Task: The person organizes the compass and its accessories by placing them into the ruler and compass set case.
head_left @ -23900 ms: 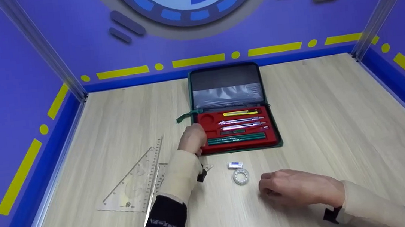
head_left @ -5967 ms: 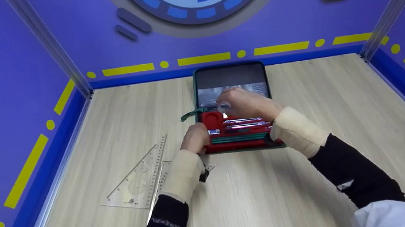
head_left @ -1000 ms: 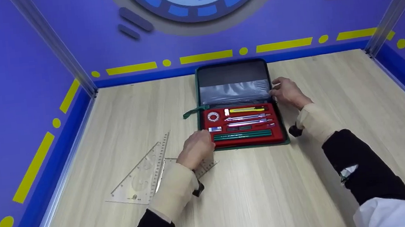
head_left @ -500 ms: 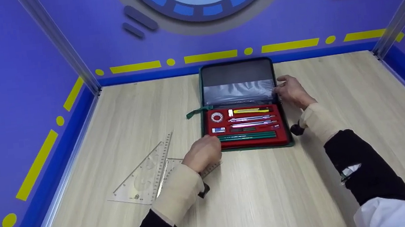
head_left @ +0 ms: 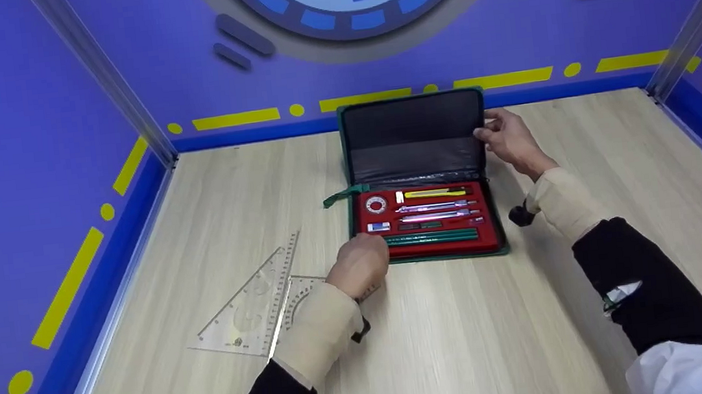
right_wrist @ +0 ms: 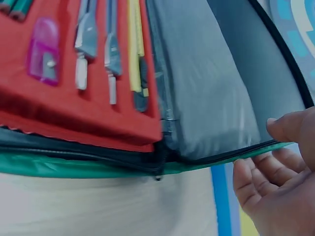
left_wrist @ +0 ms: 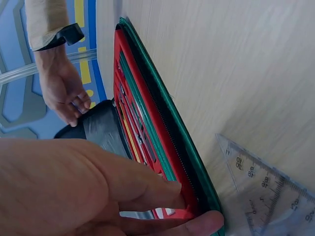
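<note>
In the head view an unzipped green zippered drawing-set case point(head_left: 438, 254) stands on the table with its lid point(head_left: 414, 118) tilted up at the back. My right hand point(head_left: 513, 141) pinches the lid's right edge, thumb inside and fingers behind, as the right wrist view shows. My left hand point(head_left: 359, 265) grips the front left corner of the case between thumb and fingers, hiding that corner. The red tray point(head_left: 419, 252) holds green pencils point(head_left: 433, 237), two metal compasses point(head_left: 433, 206), a yellow utility knife point(head_left: 432, 193), an eraser point(head_left: 379, 226), a pale ring point(head_left: 376, 205) and a purple sharpener point(right_wrist: 44, 49).
A clear set square point(head_left: 240, 326) lies on the table at the left. Another clear ruler piece point(head_left: 299, 288) lies partly under my left forearm. A green strap point(head_left: 344, 194) sticks out left of the case. Blue panels point(head_left: 115, 65) wall the table's back and sides.
The eraser and ring, on the table at first, now sit in the tray. Over the last half second my right hand has raised the lid more upright; my left stays at the front corner.
</note>
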`<state>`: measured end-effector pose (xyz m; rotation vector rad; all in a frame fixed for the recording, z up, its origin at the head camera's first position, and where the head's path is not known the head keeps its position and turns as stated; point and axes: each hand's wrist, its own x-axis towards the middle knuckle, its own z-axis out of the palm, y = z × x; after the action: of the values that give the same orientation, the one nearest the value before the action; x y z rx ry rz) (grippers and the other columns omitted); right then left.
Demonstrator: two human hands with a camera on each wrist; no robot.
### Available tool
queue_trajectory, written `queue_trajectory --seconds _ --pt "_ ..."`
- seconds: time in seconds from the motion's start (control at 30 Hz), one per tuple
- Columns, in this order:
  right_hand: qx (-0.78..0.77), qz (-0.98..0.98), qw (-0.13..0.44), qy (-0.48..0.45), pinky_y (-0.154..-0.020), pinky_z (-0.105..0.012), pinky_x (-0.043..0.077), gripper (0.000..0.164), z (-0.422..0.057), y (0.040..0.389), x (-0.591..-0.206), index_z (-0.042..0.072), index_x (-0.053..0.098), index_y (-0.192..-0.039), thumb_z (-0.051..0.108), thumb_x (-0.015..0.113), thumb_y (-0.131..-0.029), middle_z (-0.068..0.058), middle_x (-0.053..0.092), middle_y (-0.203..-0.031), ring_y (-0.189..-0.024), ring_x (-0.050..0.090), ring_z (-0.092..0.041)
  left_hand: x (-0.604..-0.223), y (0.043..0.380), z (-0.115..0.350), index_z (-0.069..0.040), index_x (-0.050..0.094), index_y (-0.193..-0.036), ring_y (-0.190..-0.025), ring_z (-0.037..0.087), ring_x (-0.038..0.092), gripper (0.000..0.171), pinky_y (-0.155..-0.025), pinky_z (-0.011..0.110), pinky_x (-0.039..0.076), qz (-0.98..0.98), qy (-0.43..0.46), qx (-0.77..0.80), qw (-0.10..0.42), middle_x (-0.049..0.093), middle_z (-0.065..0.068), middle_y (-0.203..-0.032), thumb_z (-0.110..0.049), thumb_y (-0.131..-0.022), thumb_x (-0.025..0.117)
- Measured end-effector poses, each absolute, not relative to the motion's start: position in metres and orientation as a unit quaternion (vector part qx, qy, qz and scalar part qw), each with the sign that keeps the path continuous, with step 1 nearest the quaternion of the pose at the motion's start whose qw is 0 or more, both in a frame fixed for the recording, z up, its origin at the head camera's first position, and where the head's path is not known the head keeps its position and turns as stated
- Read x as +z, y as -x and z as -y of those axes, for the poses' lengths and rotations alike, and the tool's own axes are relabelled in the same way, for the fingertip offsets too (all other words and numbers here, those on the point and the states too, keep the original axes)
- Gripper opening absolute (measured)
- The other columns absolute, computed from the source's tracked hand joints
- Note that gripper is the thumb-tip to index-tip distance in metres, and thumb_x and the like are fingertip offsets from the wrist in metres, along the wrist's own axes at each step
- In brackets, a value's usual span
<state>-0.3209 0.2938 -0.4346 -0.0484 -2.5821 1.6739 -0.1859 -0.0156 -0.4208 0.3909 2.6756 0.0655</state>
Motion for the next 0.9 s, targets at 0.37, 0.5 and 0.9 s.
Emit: queue_trajectory --seconds 0.37,0.5,0.9 --pt "0.54 0.836 0.1 -0.011 -0.076 -0.02 0.055 0.046 -0.298 0.312 -0.424 -0.004 0.048 -0.147 0.016 0.057 -0.107 -0.015 0.063 -0.119 -0.093 0.061 -0.019 -0.425 0.182 0.021 -0.001 0.072 -0.099 -0.08 0.02 0.056 0.009 -0.073 0.031 0.055 -0.966 -0.135 0.058 0.211 0.064 0.007 -0.087 -0.009 -0.096 0.069" --pt "0.53 0.84 0.115 -0.018 -0.072 -0.018 0.055 0.037 -0.296 0.31 -0.423 -0.006 0.057 -0.137 0.014 0.06 -0.106 -0.011 0.064 -0.108 -0.087 0.061 -0.017 -0.428 0.181 0.029 0.0 0.07 -0.104 -0.087 0.02 0.053 0.011 -0.08 0.033 0.052 -0.965 -0.105 0.106 0.217 0.061 0.006 -0.093 -0.008 -0.098 0.064" --pt "0.496 0.857 0.134 -0.026 -0.068 -0.015 0.054 0.017 -0.296 0.304 -0.42 -0.004 0.063 -0.098 0.011 0.06 -0.105 -0.011 0.06 -0.087 -0.078 0.06 -0.012 -0.43 0.181 0.075 -0.003 0.066 -0.134 -0.12 0.024 0.06 0.032 -0.108 0.042 0.047 -0.947 -0.151 0.236 0.157 0.065 0.011 -0.131 -0.016 -0.106 0.057"
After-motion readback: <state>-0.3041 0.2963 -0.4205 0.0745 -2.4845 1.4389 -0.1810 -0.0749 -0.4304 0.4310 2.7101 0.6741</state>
